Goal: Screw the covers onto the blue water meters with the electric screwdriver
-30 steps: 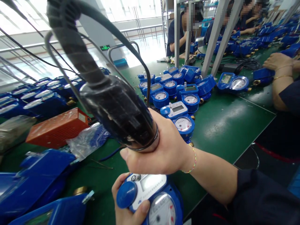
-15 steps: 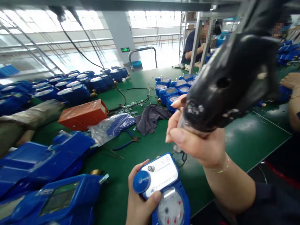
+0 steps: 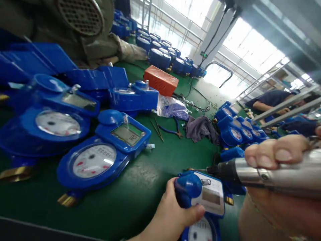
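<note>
My left hand [image 3: 175,211] is closed around a blue water meter [image 3: 210,209], its thumb across the front between the display housing and the round dial. The meter has a blue domed cap, a white face plate with a small grey display, and a brass end on the right. My right hand [image 3: 281,154] is wrapped around an electric screwdriver [image 3: 253,170] with a silver body and black nose. The screwdriver lies almost level, its thin bit pointing left at the top edge of the meter's housing; I cannot tell whether the tip touches.
Blue water meters [image 3: 92,160] stand close on the left, others [image 3: 235,134] at the right and back. Beyond my hands lie pliers [image 3: 173,129], tweezers [image 3: 157,130], a grey cloth [image 3: 200,129], a plastic bag [image 3: 173,107] and an orange box [image 3: 160,80]. A person [image 3: 271,100] sits across.
The view has turned left and tilted. My right hand has lowered the screwdriver from in front of the camera to the meter's top edge. My left hand still holds the meter.
</note>
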### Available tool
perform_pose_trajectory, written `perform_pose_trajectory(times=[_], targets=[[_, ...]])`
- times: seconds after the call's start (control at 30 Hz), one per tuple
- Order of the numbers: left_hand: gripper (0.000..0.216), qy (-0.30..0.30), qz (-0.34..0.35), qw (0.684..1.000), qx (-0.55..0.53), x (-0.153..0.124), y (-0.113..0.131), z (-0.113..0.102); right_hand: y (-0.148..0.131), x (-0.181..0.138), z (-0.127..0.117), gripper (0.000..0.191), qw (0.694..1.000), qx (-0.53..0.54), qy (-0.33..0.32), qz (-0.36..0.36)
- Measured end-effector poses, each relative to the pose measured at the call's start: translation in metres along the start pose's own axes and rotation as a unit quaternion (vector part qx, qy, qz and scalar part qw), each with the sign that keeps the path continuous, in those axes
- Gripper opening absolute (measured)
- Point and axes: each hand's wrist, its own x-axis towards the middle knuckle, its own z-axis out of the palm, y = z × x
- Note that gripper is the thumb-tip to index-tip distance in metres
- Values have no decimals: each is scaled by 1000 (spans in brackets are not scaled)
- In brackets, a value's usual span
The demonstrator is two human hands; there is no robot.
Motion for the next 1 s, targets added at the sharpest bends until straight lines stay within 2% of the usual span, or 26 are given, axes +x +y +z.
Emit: perform_pose_trajectory(times=[0.1,0.23,0.43,0.53,0.73,0.8,0.87,0.93,1.0], targets=[[76,3,-11,997,76,1,6,-4,16,10,27,39,998,44,-37,-4],[82,12,-26,992,121,2,11,-7,31,13,49,38,996,47,-23,66],[90,12,-77,980,181,3,23,-4,42,15,53,34,994,56,-32,92],[86,-1,-97,975,200,3,30,-3,43,13,52,34,993,38,-31,112],[75,9,-81,975,205,4,28,-2,37,9,50,38,991,7,-46,125],[70,5,-73,977,198,4,27,-2,36,11,46,40,992,-2,-75,99],[72,0,-76,979,192,5,26,-2,36,15,41,38,986,-3,-142,84],[77,7,-80,979,186,7,25,-2,39,20,35,29,975,13,-206,86],[79,11,-77,980,184,8,23,-2,43,25,29,21,967,40,-238,85]])
